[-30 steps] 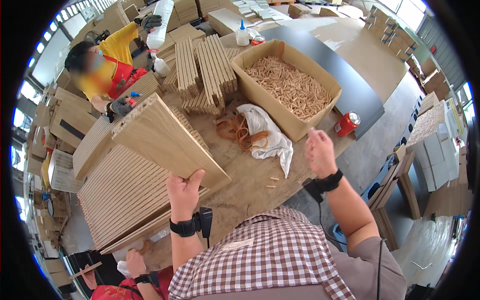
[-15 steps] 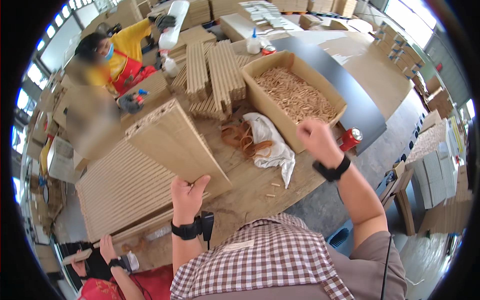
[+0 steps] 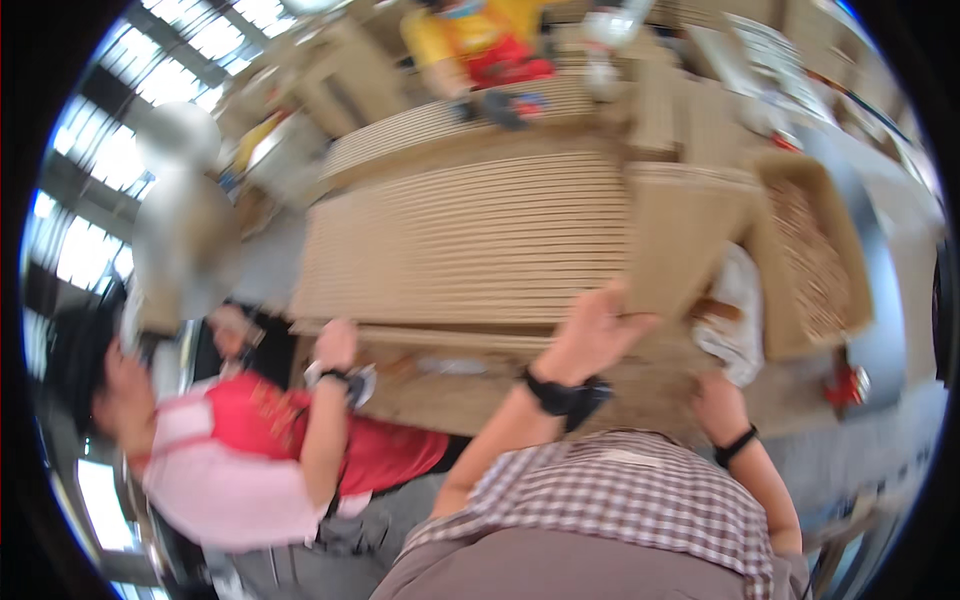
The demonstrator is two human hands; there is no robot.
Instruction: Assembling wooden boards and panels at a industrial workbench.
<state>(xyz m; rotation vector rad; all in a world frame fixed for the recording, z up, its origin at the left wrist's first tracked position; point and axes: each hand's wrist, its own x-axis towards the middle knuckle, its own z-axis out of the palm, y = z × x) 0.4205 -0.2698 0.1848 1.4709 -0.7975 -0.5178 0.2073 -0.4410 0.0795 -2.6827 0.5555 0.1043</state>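
My left hand [image 3: 598, 335] is at the lower left corner of an upright wooden board [image 3: 690, 230], thumb and fingers closed against its edge. Behind the board, its far end rises in front of stacked grooved strips. Close to the table's near edge, my right hand [image 3: 720, 408] is closed, below a white cloth bag [image 3: 738, 325]. Blur hides whatever its fingers may hold. To the right stands a cardboard box [image 3: 858, 290] containing many small wooden dowels [image 3: 808, 260].
A wide stack of grooved boards [image 3: 460, 240] covers the table's middle. A co-worker in a red apron [image 3: 395, 450] stands at my left, one hand [image 3: 335, 343] on the stack's edge. Across the table is another person in yellow [image 3: 490, 45]. A red can [image 3: 848, 386] stands beside the box.
My view has swung left, bringing the co-worker into fuller sight. My right hand has come away from the dowel box toward me. The board remains at my left hand.
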